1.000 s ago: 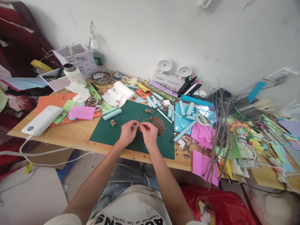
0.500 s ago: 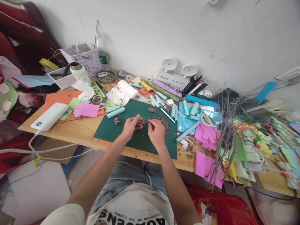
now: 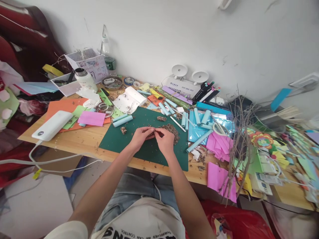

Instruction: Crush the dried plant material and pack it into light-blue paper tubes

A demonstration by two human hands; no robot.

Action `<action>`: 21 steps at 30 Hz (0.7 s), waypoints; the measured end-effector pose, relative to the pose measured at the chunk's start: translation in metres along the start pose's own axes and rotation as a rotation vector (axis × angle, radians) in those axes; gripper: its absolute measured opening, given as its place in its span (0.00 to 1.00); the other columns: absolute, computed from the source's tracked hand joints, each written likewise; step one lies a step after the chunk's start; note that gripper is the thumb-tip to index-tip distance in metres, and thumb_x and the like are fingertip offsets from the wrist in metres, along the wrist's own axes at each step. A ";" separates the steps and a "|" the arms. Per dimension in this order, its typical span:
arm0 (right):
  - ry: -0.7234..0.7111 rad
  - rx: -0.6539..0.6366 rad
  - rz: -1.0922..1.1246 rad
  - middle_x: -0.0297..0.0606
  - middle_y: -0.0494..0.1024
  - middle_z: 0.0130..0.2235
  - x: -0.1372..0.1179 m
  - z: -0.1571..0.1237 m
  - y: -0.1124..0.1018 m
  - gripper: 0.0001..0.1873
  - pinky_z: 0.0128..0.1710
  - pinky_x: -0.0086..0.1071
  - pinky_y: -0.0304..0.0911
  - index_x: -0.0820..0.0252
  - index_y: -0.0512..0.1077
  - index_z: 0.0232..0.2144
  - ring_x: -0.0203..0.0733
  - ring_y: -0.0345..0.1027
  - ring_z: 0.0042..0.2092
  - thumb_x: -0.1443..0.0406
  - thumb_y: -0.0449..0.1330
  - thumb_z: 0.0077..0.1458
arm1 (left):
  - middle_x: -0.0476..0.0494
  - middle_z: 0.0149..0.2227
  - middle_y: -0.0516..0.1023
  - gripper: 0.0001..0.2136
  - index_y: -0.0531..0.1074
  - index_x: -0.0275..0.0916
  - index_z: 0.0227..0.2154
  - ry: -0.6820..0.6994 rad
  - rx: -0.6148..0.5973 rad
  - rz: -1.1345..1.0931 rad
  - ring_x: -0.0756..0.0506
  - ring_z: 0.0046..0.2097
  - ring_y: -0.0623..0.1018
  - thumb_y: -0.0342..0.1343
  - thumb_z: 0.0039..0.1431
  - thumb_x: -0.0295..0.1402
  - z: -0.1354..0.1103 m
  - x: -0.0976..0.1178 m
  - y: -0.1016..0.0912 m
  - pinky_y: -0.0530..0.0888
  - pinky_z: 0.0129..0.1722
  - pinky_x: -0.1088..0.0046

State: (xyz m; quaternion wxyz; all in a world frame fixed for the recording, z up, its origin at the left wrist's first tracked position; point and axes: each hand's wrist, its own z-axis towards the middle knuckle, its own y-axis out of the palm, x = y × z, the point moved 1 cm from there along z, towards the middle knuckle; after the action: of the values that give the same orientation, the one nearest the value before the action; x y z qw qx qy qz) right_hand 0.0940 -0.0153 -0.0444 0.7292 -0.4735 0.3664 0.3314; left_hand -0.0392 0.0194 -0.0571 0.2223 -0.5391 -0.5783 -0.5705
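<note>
Both hands meet over the dark green cutting mat (image 3: 124,141). My left hand (image 3: 141,137) is curled, its fingertips pinching a small clump of dried brown plant bits (image 3: 150,133). My right hand (image 3: 164,139) pinches the same clump from the right, thumb and forefinger pressed together. Just beyond the right hand lies a pile of the same brown bits (image 3: 171,129). Two smaller clumps (image 3: 123,130) rest on the mat farther left and back.
Light blue paper rolls (image 3: 122,120) and pink paper sheets (image 3: 92,118) lie around the mat. A bundle of bare twigs (image 3: 238,139) stands at the right. A white power bank (image 3: 51,125) with a cable sits at the left. Markers, tape rolls and a bottle line the wall.
The hands drew apart half a second ago and have come back together on the clump. The view has shifted slightly to the left.
</note>
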 end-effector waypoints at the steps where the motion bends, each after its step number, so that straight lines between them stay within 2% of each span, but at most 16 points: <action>1: 0.059 0.003 0.052 0.39 0.84 0.35 0.001 -0.001 0.000 0.09 0.40 0.36 0.73 0.58 0.81 0.34 0.44 0.77 0.35 0.66 0.59 0.55 | 0.41 0.37 0.83 0.19 0.82 0.35 0.36 -0.007 0.013 0.018 0.46 0.39 0.80 0.72 0.45 0.43 0.001 -0.001 -0.001 0.78 0.50 0.64; 4: 0.134 -0.006 0.168 0.37 0.83 0.33 0.002 -0.004 0.002 0.10 0.37 0.34 0.74 0.58 0.80 0.37 0.43 0.77 0.33 0.66 0.59 0.54 | 0.40 0.37 0.84 0.21 0.83 0.34 0.37 0.011 0.080 0.098 0.45 0.37 0.80 0.73 0.41 0.43 0.003 -0.001 -0.004 0.79 0.49 0.60; 8: 0.007 -0.012 0.079 0.39 0.84 0.39 0.002 -0.009 0.005 0.11 0.43 0.36 0.73 0.56 0.81 0.39 0.43 0.78 0.39 0.65 0.59 0.57 | 0.41 0.34 0.83 0.20 0.82 0.34 0.35 0.051 0.112 0.196 0.44 0.36 0.80 0.72 0.43 0.44 0.001 0.003 -0.004 0.80 0.43 0.62; 13: -0.064 0.073 -0.034 0.41 0.83 0.38 -0.001 -0.008 0.005 0.11 0.42 0.37 0.72 0.57 0.81 0.37 0.44 0.77 0.38 0.65 0.58 0.59 | 0.45 0.32 0.80 0.17 0.79 0.35 0.33 0.058 0.069 0.086 0.48 0.35 0.79 0.72 0.44 0.42 -0.004 0.008 -0.001 0.80 0.44 0.67; 16: -0.078 0.083 -0.036 0.41 0.83 0.38 -0.002 -0.007 0.005 0.11 0.43 0.36 0.72 0.56 0.82 0.37 0.43 0.77 0.39 0.65 0.57 0.60 | 0.44 0.32 0.80 0.18 0.80 0.34 0.32 0.035 0.097 0.030 0.49 0.35 0.79 0.73 0.41 0.41 -0.004 0.007 -0.002 0.80 0.45 0.67; 21: -0.063 0.065 -0.033 0.40 0.83 0.37 0.002 -0.009 0.008 0.11 0.42 0.35 0.72 0.55 0.82 0.35 0.43 0.77 0.38 0.64 0.59 0.60 | 0.44 0.29 0.80 0.18 0.80 0.33 0.32 0.036 0.133 0.097 0.49 0.31 0.78 0.72 0.41 0.41 0.000 0.004 -0.004 0.78 0.37 0.70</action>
State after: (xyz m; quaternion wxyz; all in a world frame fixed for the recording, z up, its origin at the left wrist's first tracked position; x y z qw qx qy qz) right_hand 0.0866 -0.0211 -0.0517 0.7607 -0.4451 0.3459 0.3218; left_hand -0.0444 0.0220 -0.0553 0.2952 -0.5402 -0.5840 -0.5291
